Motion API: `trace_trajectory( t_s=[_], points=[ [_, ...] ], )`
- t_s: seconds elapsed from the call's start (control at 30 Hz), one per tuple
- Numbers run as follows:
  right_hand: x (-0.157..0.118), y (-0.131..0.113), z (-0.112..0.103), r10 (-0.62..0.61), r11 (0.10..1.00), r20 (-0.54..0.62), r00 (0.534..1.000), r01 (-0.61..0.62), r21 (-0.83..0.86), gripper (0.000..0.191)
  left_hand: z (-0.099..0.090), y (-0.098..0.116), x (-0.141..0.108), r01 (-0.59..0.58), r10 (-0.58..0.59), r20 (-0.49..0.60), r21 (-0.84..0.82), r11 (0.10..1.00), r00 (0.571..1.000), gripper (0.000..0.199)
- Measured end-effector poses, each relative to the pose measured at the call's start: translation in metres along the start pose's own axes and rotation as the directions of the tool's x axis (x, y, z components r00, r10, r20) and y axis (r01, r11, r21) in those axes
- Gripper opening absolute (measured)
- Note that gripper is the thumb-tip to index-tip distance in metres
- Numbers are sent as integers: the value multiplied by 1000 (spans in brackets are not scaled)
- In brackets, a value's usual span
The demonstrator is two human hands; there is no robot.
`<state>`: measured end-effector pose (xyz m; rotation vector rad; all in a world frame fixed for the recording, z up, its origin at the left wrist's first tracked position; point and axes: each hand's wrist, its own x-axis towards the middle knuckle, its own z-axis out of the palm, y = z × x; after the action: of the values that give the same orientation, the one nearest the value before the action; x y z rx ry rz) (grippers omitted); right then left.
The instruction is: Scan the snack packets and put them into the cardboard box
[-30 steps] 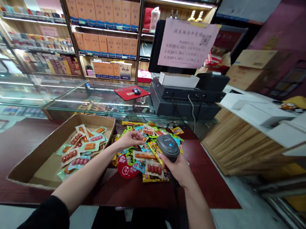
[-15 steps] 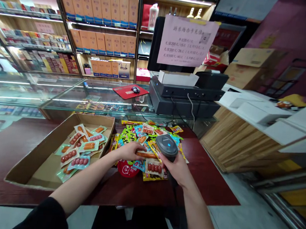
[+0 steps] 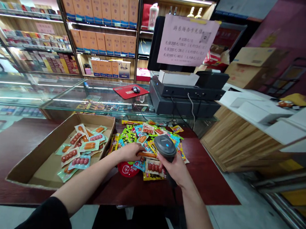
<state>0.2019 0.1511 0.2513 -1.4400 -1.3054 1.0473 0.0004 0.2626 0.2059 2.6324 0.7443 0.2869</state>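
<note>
My left hand (image 3: pixel 132 152) holds the left end of a long orange sausage packet (image 3: pixel 148 155) over a pile of colourful snack packets (image 3: pixel 128 136). In my right hand (image 3: pixel 175 169) is a dark grey scanner (image 3: pixel 165 146) with a blue light on top; the fingertips of that hand are at the sausage packet's right end. Just below the packet lies a clear pack of small red sausages (image 3: pixel 154 167). A round red package (image 3: pixel 127 169) sits under my left wrist. To the left, a cardboard tray (image 3: pixel 39 155) contains several small sausage packs (image 3: pixel 79 162).
Behind the brown table (image 3: pixel 203 182) stands a glass counter (image 3: pixel 103 103) with a red mouse pad (image 3: pixel 125 92), a black cash drawer (image 3: pixel 180 103) and a monitor bearing a pink paper sign (image 3: pixel 187 41). A white-topped wooden cabinet (image 3: pixel 227 138) is at the right.
My left hand and the sausage packet have risen slightly. The scanner has shifted a little to the left, closer to my left hand.
</note>
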Motion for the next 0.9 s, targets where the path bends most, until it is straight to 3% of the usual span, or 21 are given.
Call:
trace_trajectory(
  t_s=[0.1, 0.23, 0.43, 0.6, 0.73, 0.83, 0.9],
  points=[
    [0, 0, 0, 28, 999, -5, 1000, -28, 21, 32, 3, 8, 5, -4, 8, -22, 161, 987, 1000, 35],
    [1, -2, 1, 24, 1000, 9, 1000, -24, 20, 33, 8, 14, 14, -56, 66, -20, 341, 938, 998, 21],
    [1, -5, 2, 26, 1000, 11, 1000, -26, 14, 35, 16, 15, 23, -81, 97, -15, 438, 895, 995, 20],
    [1, -2, -2, 38, 999, -32, 999, -37, 25, 31, -8, 12, 17, -22, 45, -42, 430, 903, 998, 16],
    [2, 1, -5, -31, 999, -69, 997, 28, -39, 27, -47, -4, -1, 135, -104, -148, 218, 967, 984, 14],
    [4, 2, -3, -120, 991, -117, 986, 112, -71, 29, -70, -17, -13, 174, -226, -328, -181, 968, 917, 19],
    [4, 2, 1, -99, 995, -84, 992, 95, -42, 27, -78, -22, -17, 94, -331, -402, -506, 857, 854, 29]
  ],
)
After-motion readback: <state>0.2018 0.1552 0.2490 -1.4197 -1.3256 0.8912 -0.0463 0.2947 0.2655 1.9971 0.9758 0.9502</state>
